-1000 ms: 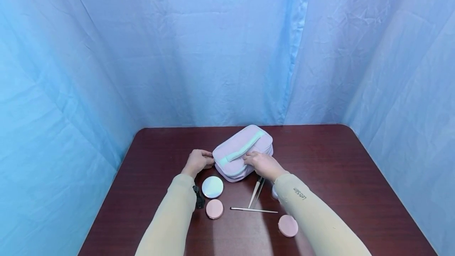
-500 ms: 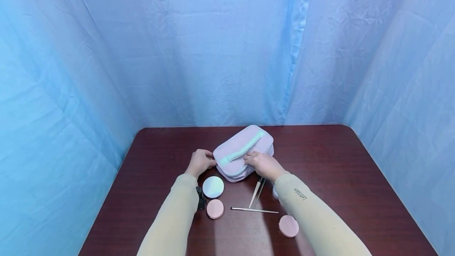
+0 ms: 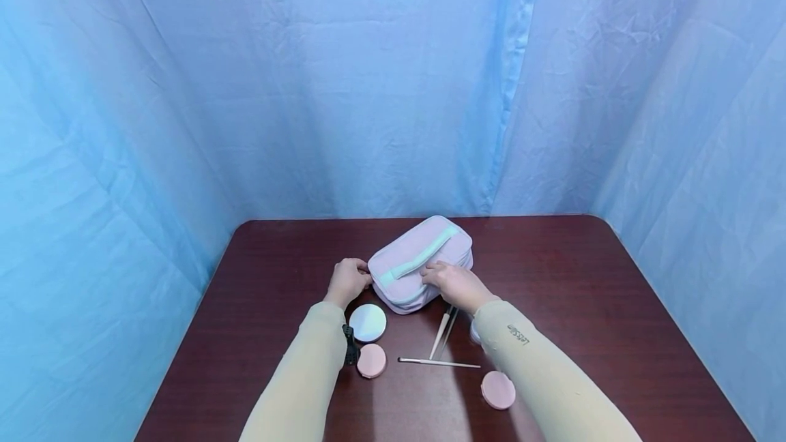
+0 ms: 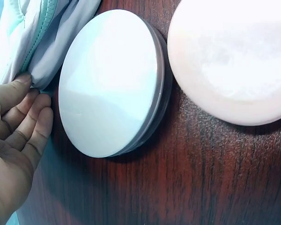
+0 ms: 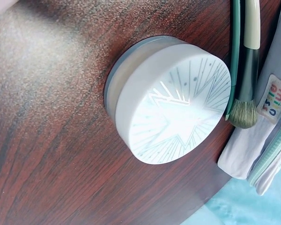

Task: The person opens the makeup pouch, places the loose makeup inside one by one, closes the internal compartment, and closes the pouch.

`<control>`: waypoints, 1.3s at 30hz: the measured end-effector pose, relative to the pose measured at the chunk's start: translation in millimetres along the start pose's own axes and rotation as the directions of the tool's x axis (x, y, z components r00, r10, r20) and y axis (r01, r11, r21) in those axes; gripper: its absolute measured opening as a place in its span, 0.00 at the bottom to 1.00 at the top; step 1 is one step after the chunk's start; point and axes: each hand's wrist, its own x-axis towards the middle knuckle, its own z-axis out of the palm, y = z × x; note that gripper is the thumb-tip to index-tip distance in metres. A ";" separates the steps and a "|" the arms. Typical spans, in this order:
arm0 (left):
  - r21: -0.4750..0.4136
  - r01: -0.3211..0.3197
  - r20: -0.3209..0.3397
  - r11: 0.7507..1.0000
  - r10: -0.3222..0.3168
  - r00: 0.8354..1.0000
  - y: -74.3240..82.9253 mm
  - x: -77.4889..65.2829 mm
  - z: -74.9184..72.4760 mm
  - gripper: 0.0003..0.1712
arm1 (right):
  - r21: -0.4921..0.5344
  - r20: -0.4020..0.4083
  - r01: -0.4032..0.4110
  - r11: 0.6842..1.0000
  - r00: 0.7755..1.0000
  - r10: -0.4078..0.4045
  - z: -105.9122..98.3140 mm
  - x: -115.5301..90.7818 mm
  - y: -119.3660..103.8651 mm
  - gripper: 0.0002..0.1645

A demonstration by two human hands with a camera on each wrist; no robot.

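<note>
A pale lilac cosmetic bag [image 3: 402, 271] with a mint-green handle and zipper trim lies slanted on the table, its zipper along the side. At its left end, my left hand [image 3: 348, 281] pinches the corner by the zipper. The left wrist view shows the thumb [image 4: 15, 89] against the mint zipper edge, with the other fingers curled beneath. My right hand [image 3: 457, 285] rests on the bag's lid near the front edge, fingers lying over the top. The right wrist view catches the bag's front with a colourful label [image 5: 274, 96], but not the right fingers.
Near the left forearm lie a shiny round compact [image 3: 368, 323] and a pink one [image 3: 371, 361]. Two brushes [image 3: 439, 336] point out from the bag, and a thin brush [image 3: 439, 363] lies crosswise. By the right sleeve are another pink compact [image 3: 498, 390] and a star-patterned jar [image 5: 173, 110].
My left wrist and forearm have shifted slightly to the right, while the fingers stay at the bag's left corner. The bag and right hand hold nearly the same place.
</note>
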 end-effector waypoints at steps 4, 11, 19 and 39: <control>-0.002 0.011 -0.001 1.000 -0.011 1.000 -0.5 -1.6 -1.1 0.08 | -0.006 -0.015 0.022 1.000 1.000 -0.022 2.3 0.7 1.7 0.16; -0.123 0.045 0.029 0.991 -0.041 0.999 -4.1 -3.7 -5.5 0.08 | -0.018 -0.035 0.055 0.998 0.998 -0.055 8.7 3.2 5.8 0.16; -0.168 0.067 0.057 0.984 -0.059 0.997 -5.7 -4.5 -7.5 0.12 | -0.011 -0.039 0.055 0.998 0.998 -0.056 9.7 4.3 6.0 0.17; -0.022 0.024 -0.003 0.999 -0.024 1.000 -7.8 -6.5 -5.4 0.13 | 0.000 -0.037 0.045 0.999 0.998 -0.045 8.1 4.3 3.1 0.16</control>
